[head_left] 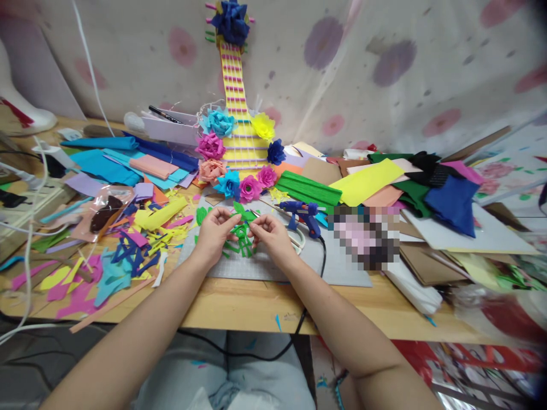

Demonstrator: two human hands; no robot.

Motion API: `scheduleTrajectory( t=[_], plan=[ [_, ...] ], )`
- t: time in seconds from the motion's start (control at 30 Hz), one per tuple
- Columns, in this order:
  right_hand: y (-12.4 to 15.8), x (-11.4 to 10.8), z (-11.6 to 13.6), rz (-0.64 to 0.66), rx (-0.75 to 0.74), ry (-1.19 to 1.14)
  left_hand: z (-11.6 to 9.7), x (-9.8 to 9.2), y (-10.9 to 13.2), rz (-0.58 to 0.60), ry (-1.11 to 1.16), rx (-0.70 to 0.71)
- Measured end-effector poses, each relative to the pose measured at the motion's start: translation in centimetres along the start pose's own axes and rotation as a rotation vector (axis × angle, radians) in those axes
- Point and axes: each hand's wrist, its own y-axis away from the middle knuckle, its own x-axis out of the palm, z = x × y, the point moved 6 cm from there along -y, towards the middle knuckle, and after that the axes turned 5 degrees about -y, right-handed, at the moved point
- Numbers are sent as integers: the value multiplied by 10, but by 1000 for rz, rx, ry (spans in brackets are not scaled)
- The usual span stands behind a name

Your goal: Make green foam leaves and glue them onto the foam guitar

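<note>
Wooden table (239,310), floral backdrop cloth (384,68)

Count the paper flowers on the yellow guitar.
9. On the head of the guitar: navy flower. Around its body: turquoise flower, yellow flower, magenta flower, dark blue flower, peach flower, sky-blue flower, pink flower, smaller pink flower. Others may be hidden.

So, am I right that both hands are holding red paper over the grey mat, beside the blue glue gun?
Not quite: the head view shows the paper is green, not red. Left hand and right hand hold it over the grey mat, beside the blue glue gun.
</note>
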Motion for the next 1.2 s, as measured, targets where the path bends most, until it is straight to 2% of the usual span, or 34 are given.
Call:
scheduleTrajectory(
  t=[0.63,1.2],
  plan=[
    [1,4,-2,27,33,-7,-1,-2,-1,-33,-9,34],
    [1,7,-4,72,50,0,-2,2,2,-5,21,-45]
  ],
)
